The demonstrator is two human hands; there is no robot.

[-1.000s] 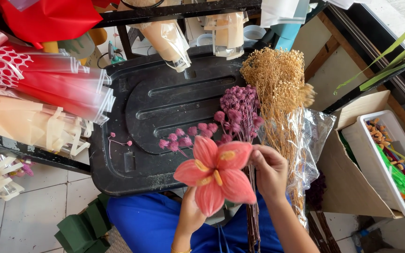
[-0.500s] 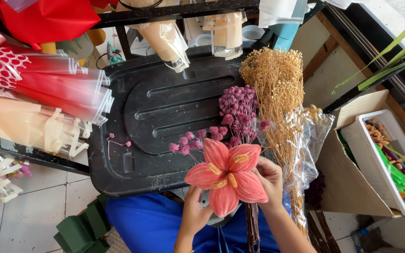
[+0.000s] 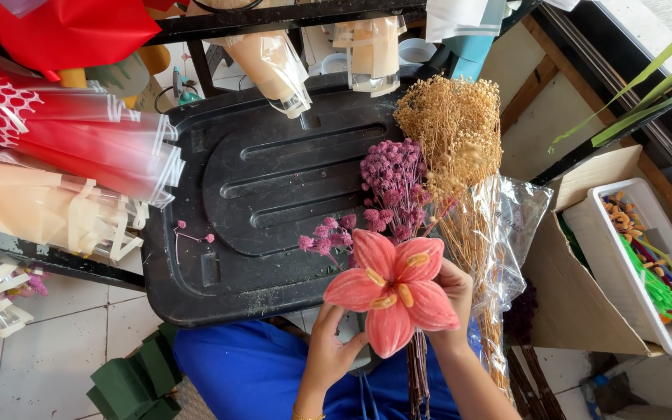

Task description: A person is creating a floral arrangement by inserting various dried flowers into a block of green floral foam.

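Observation:
I hold a large coral-pink artificial lily (image 3: 394,289) with yellow stamens over my lap. My left hand (image 3: 334,348) cups the bloom from below left, fingers under the petals. My right hand (image 3: 451,305) grips the stem bundle just behind the flower on its right side. Small pink-purple dried globe flowers (image 3: 327,239) poke out from behind the lily. A bunch of purple dried flowers (image 3: 393,183) and a bunch of tan dried filler flowers (image 3: 454,132) in clear wrap lie on the black plastic lid (image 3: 266,194) in front of me.
Red, dotted and peach wrapping sleeves (image 3: 64,155) hang at the left on a black rack. A white bin (image 3: 655,264) of coloured stems sits in a cardboard box at the right. Green foam blocks (image 3: 130,381) lie on the tiled floor.
The lily has shifted right and slightly lower, closer to the tan bunch. My right hand moved from beside the bloom to behind it. The left hand stayed under the petals.

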